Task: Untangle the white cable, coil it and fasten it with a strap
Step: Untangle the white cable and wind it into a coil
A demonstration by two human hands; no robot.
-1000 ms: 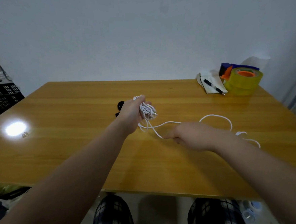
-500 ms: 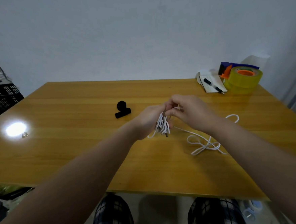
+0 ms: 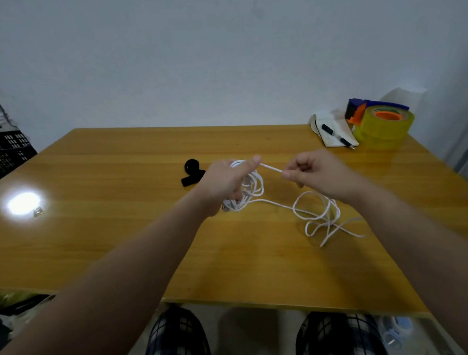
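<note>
My left hand [image 3: 228, 179] is closed around a bundle of loops of the white cable [image 3: 314, 214] above the middle of the wooden table [image 3: 117, 185]. A short taut stretch of cable runs from its thumb to my right hand [image 3: 311, 172], which pinches it between thumb and fingers. The loose rest of the cable lies in tangled loops on the table below my right wrist. A black strap [image 3: 191, 172], partly rolled, lies on the table just left of my left hand.
At the back right corner stand yellow tape rolls [image 3: 383, 128] with a blue and orange dispenser, beside a notebook with a black pen [image 3: 335, 137]. A small metal piece [image 3: 38, 211] lies at the left by a bright light reflection. A black crate [image 3: 0, 155] stands off the table's left.
My hands were together at the bundle; the right hand has moved right, drawing a short length taut. The loose cable has shifted into loops nearer my right wrist.
</note>
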